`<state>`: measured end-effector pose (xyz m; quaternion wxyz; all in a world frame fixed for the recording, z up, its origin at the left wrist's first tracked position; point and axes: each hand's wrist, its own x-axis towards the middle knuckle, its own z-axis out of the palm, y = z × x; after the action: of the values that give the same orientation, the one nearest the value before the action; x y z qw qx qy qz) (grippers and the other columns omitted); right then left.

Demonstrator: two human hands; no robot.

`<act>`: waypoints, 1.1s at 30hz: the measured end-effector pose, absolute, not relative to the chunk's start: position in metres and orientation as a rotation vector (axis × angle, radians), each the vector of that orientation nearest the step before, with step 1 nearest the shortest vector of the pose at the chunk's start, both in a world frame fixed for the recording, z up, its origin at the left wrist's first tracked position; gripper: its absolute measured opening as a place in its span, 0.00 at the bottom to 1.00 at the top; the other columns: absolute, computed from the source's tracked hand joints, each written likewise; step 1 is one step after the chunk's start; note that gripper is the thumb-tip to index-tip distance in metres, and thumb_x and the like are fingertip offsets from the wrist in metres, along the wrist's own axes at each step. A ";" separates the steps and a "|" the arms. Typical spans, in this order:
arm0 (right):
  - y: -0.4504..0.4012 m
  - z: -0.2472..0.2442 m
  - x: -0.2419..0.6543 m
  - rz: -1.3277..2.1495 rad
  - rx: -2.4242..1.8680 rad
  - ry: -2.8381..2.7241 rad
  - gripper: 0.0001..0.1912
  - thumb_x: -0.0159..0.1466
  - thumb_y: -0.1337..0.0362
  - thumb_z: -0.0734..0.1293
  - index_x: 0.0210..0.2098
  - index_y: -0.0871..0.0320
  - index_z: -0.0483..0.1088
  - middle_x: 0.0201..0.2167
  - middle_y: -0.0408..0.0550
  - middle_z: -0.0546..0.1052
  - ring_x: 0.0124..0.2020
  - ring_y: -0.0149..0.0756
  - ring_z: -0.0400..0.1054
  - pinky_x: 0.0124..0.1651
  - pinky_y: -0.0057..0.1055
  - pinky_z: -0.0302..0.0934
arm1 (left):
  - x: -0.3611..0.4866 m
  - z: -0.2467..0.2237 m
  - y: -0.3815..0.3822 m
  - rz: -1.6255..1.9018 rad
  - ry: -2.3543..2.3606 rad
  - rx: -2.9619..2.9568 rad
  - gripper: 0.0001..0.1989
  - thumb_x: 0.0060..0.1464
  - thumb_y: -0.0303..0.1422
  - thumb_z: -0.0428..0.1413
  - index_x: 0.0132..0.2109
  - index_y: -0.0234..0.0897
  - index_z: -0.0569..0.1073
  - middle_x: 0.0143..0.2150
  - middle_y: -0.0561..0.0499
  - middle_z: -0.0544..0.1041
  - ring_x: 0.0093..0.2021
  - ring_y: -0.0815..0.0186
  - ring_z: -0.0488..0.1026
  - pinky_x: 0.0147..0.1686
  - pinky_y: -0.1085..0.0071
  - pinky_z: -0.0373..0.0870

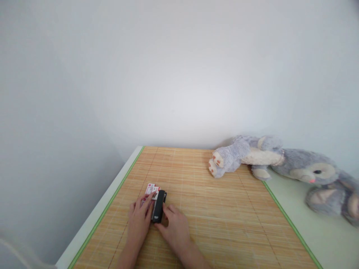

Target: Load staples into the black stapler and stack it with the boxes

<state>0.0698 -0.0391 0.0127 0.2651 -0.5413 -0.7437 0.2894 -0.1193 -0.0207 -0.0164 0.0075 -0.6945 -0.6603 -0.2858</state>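
A black stapler (159, 206) lies lengthwise on the bamboo mat, its far end pointing away from me. My right hand (177, 226) grips it from the right, thumb at the near end and fingers along its side. To the left, my left hand (139, 218) reaches forward with fingers stretched out over small red-and-white boxes (150, 188), close against the stapler's left side. Those fingers cover part of the boxes, and the print on them is too small to read.
The bamboo mat (213, 216) with green edging covers a pale table (314, 224). A grey plush rabbit (263, 156) lies on its side along the back right, its head hanging past the mat. A white wall (179, 74) stands directly behind.
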 end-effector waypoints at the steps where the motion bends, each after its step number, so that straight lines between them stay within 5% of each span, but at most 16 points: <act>1: -0.039 0.012 0.070 0.778 -1.466 -2.008 0.36 0.59 0.57 0.76 0.65 0.45 0.67 0.50 0.47 0.77 0.47 0.46 0.74 0.50 0.38 0.69 | -0.120 -0.017 -0.020 -0.895 -2.063 -2.171 0.22 0.69 0.36 0.48 0.67 0.55 0.69 0.59 0.47 0.75 0.54 0.55 0.72 0.56 0.55 0.68; 20: -0.039 0.013 0.070 0.834 -1.455 -1.948 0.36 0.59 0.62 0.73 0.66 0.46 0.67 0.49 0.48 0.78 0.48 0.48 0.74 0.51 0.41 0.69 | -0.109 -0.011 -0.028 -0.846 -2.079 -2.135 0.28 0.67 0.28 0.46 0.69 0.55 0.65 0.61 0.49 0.73 0.55 0.57 0.70 0.59 0.56 0.67; 28: -0.064 0.012 0.114 0.974 -1.387 -1.756 0.44 0.60 0.70 0.69 0.73 0.48 0.55 0.42 0.45 0.77 0.44 0.41 0.73 0.52 0.38 0.69 | -0.115 -0.006 -0.031 -0.996 -2.116 -2.002 0.28 0.67 0.28 0.44 0.71 0.45 0.63 0.62 0.44 0.72 0.60 0.53 0.68 0.62 0.50 0.65; 33: -0.078 0.005 0.198 0.593 -1.577 -1.783 0.31 0.68 0.63 0.63 0.70 0.42 0.60 0.60 0.47 0.73 0.63 0.46 0.64 0.67 0.47 0.60 | -0.059 0.015 -0.051 -1.220 -2.074 -1.976 0.25 0.69 0.32 0.45 0.70 0.46 0.63 0.64 0.44 0.72 0.63 0.52 0.68 0.65 0.46 0.62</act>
<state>0.1975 -0.0780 0.0054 0.3374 -0.6050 -0.6843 0.2277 -0.0592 -0.0506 0.0153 0.0140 -0.6347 -0.6659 -0.3918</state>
